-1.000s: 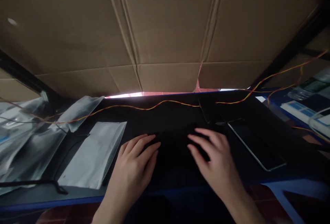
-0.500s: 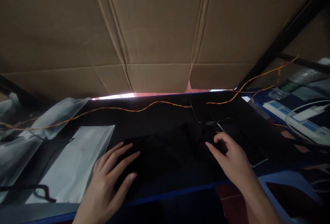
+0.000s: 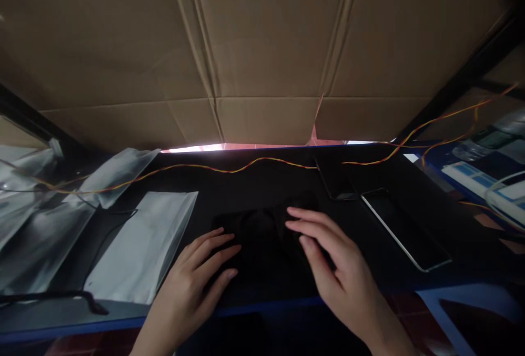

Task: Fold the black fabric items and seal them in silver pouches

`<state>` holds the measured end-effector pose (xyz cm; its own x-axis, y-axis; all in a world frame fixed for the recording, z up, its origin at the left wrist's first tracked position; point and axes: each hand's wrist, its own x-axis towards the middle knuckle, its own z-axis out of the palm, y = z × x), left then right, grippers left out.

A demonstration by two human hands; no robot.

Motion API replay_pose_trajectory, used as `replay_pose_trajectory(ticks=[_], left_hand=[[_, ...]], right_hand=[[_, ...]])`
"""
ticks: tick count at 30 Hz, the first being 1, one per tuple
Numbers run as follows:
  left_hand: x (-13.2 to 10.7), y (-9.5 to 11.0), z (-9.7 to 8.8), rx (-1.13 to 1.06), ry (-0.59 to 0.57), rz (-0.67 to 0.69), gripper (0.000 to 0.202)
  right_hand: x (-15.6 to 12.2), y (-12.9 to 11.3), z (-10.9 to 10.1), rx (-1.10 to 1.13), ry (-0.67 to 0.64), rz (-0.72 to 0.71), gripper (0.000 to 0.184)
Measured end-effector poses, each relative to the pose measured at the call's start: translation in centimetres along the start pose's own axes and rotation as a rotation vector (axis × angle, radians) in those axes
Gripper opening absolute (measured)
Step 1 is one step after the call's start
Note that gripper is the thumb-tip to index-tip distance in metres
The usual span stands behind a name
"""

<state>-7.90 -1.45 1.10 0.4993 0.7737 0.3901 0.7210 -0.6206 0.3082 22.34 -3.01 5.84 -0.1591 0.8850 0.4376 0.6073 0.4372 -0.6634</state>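
Note:
A dark, soft-looking black cloth (image 3: 262, 235) lies on the black tabletop (image 3: 246, 186), hard to tell from it. At its left side rests my left hand (image 3: 197, 274), palm down, fingers apart and stretched over the cloth. My right hand (image 3: 332, 257) lies on the cloth's right part with its fingers extended and the thumb a little apart; nothing shows in its grip. Right of that hand is a phone with a light rim (image 3: 406, 230). A second, black phone (image 3: 334, 178) sits farther back.
Left of my hands are a white pouch (image 3: 143, 246) and clear plastic bags (image 3: 118, 175). A red-yellow twisted wire (image 3: 197, 167) runs across the back. Cardboard (image 3: 262, 44) stands behind the table. A power strip (image 3: 479, 184) and a plastic bottle (image 3: 492, 137) are at the right.
My right hand has moved left across the cloth, and its curled fingers have straightened. The cloth's right end has drawn in, uncovering more of the phones. The view has shifted slightly.

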Motion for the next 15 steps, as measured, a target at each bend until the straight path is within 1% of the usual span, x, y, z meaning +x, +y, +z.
replay_pose_trajectory(ticks=[1,2,3,5,6,7,8,9,10,12,13,14,15], left_hand=[[0.0,0.0,0.0,-0.010,-0.006,-0.001,0.033],[0.0,0.1,0.0,-0.021,-0.011,0.004,0.033],[-0.1,0.1,-0.1,-0.031,-0.020,0.010,0.032],[-0.1,0.2,-0.2,-0.045,-0.038,0.031,0.033],[-0.2,0.2,-0.2,-0.046,-0.046,0.038,0.034],[-0.2,0.2,-0.2,-0.043,-0.048,0.041,0.036],[-0.3,0.2,-0.2,-0.036,-0.044,0.040,0.037],[-0.4,0.2,-0.2,-0.027,-0.038,0.032,0.039],[-0.5,0.1,-0.2,-0.018,-0.031,0.023,0.041],[-0.7,-0.1,-0.2,-0.009,-0.024,0.001,0.044],[-0.8,-0.2,-0.2,-0.011,-0.034,-0.007,0.045],[-0.9,-0.3,-0.1,-0.016,-0.052,-0.013,0.047],[-0.9,-0.4,-0.1,-0.024,-0.071,-0.014,0.048]], right_hand=[[-0.2,0.6,-0.1,-0.036,0.023,-0.010,0.040],[-0.4,1.1,-0.2,-0.092,-0.010,-0.030,0.041],[-0.6,1.6,-0.2,-0.157,-0.092,-0.056,0.045],[-1.1,2.3,-0.1,-0.261,-0.299,-0.121,0.055],[-1.4,2.4,-0.2,-0.287,-0.366,-0.150,0.058],[-1.7,2.5,-0.3,-0.298,-0.383,-0.171,0.059],[-1.9,2.5,-0.5,-0.297,-0.344,-0.173,0.058],[-2.0,2.6,-0.8,-0.288,-0.257,-0.158,0.056],[-2.2,2.8,-1.1,-0.281,-0.128,-0.118,0.052],[-2.2,3.6,-1.7,-0.297,0.145,0.046,0.042],[-2.2,4.0,-1.9,-0.318,0.221,0.152,0.039],[-2.2,4.5,-1.9,-0.340,0.232,0.252,0.039],[-2.1,5.0,-1.8,-0.354,0.191,0.332,0.042]])
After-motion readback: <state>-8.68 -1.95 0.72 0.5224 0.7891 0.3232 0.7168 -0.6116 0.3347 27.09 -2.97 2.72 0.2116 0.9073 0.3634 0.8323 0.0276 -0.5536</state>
